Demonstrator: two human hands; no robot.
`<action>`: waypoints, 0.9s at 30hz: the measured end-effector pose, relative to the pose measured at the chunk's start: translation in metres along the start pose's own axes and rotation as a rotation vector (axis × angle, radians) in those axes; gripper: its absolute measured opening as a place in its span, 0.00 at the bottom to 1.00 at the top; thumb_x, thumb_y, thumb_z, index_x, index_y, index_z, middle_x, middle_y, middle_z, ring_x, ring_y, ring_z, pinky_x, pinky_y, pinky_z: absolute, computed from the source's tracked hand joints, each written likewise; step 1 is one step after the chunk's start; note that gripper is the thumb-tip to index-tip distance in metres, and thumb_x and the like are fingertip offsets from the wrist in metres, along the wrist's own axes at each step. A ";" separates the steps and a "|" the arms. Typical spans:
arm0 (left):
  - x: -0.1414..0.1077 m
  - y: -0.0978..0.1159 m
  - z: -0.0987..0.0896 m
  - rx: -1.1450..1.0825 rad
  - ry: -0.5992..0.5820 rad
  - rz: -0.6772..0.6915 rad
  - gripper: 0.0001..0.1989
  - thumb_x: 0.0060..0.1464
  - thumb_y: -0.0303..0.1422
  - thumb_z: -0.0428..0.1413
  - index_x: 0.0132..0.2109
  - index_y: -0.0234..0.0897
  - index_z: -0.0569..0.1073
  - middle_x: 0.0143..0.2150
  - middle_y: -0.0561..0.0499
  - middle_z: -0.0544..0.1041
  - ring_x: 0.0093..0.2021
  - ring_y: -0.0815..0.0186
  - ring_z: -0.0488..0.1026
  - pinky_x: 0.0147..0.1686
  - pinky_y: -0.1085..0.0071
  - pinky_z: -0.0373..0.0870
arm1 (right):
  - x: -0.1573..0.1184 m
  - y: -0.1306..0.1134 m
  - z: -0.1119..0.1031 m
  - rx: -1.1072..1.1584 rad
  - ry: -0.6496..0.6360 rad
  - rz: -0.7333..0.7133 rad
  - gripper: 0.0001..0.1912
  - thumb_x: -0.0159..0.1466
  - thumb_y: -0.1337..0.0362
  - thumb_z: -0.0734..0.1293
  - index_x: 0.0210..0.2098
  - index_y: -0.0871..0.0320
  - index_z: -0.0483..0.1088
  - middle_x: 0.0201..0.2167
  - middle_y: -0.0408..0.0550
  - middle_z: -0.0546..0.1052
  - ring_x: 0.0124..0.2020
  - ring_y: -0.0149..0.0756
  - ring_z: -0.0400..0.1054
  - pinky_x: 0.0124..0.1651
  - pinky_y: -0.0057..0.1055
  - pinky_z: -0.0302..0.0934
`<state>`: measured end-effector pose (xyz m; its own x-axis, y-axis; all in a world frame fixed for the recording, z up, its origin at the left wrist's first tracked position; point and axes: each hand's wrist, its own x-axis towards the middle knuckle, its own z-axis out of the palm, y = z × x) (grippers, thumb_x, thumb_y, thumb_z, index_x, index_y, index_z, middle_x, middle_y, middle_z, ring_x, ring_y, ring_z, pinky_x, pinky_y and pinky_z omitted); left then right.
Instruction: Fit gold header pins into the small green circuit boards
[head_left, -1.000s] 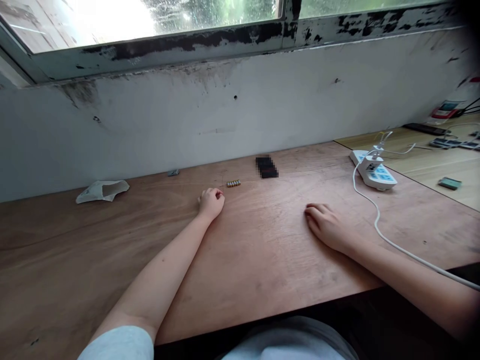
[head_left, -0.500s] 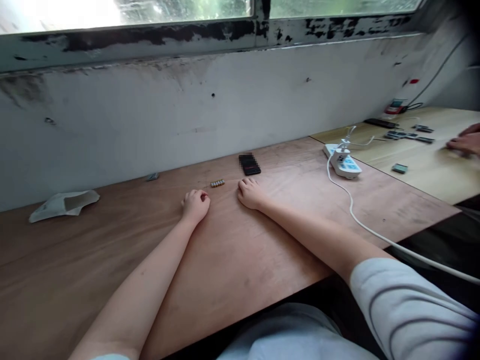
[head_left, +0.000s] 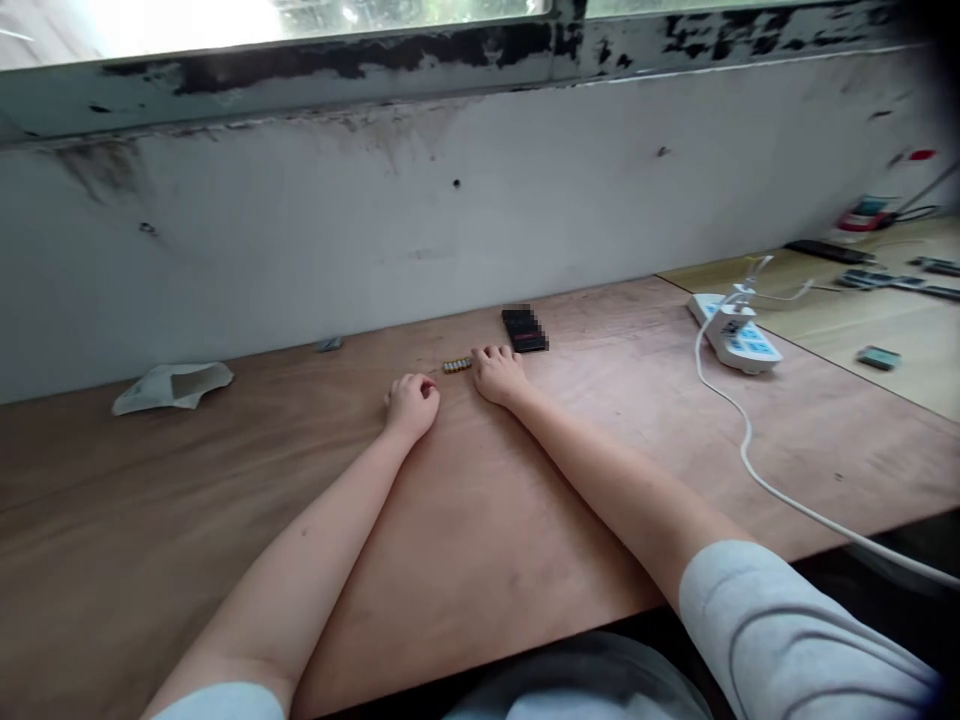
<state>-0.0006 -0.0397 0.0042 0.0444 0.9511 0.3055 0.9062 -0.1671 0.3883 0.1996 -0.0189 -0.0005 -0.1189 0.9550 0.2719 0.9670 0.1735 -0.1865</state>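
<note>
A short row of small batteries [head_left: 456, 366] lies side by side on the wooden table, between my two hands. My right hand [head_left: 498, 376] rests palm down just right of the row, fingers apart and slightly bent. Its fingertips come close to the row's right end; whether they touch it, I cannot tell. My left hand [head_left: 412, 405] lies on its side, left of and nearer to me than the batteries, with fingers loosely curled closed. A dark gap shows between thumb and fingers, and nothing is visible in it. Behind my right hand lies a black phone-like slab [head_left: 525, 329], partly blurred out.
A white power strip [head_left: 739, 335] with plugged-in chargers stands to the right, its white cable [head_left: 746, 445] running to the front edge. An opened paper packet [head_left: 171, 388] and a small grey piece [head_left: 330, 343] lie left. Small electronic parts [head_left: 879, 357] sit on the lighter table.
My right hand has moved left, close to the batteries' right end. The view has swung left, so everything sits farther right, and the other person's hand has left the picture.
</note>
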 end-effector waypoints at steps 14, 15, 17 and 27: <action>-0.002 -0.002 0.003 -0.021 0.025 -0.006 0.08 0.57 0.30 0.53 0.40 0.41 0.77 0.46 0.46 0.77 0.51 0.54 0.71 0.50 0.58 0.65 | 0.003 0.002 0.004 0.040 -0.048 -0.283 0.28 0.72 0.55 0.52 0.69 0.56 0.55 0.69 0.56 0.56 0.65 0.53 0.54 0.61 0.48 0.52; -0.002 -0.002 0.003 -0.021 0.026 -0.004 0.07 0.57 0.30 0.54 0.40 0.41 0.77 0.46 0.46 0.78 0.50 0.54 0.71 0.50 0.59 0.66 | 0.003 0.002 0.005 0.047 -0.068 -0.328 0.30 0.73 0.52 0.52 0.70 0.54 0.53 0.70 0.55 0.53 0.67 0.53 0.51 0.63 0.48 0.50; -0.002 -0.002 0.004 -0.017 0.029 0.004 0.07 0.57 0.30 0.54 0.39 0.41 0.76 0.45 0.46 0.78 0.50 0.55 0.71 0.50 0.59 0.66 | 0.004 0.003 0.007 0.052 -0.106 -0.408 0.32 0.73 0.47 0.51 0.72 0.52 0.50 0.72 0.54 0.49 0.71 0.52 0.45 0.67 0.49 0.46; -0.009 0.000 0.009 0.038 -0.001 0.200 0.20 0.59 0.30 0.52 0.58 0.34 0.69 0.58 0.40 0.73 0.63 0.53 0.65 0.62 0.58 0.61 | 0.003 -0.006 0.013 0.042 -0.084 -0.516 0.35 0.72 0.44 0.52 0.72 0.55 0.50 0.73 0.56 0.46 0.73 0.53 0.37 0.70 0.53 0.38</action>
<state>0.0027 -0.0462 -0.0060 0.2255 0.9005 0.3719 0.8946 -0.3425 0.2870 0.1907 -0.0142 -0.0107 -0.5964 0.7586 0.2623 0.7686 0.6339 -0.0861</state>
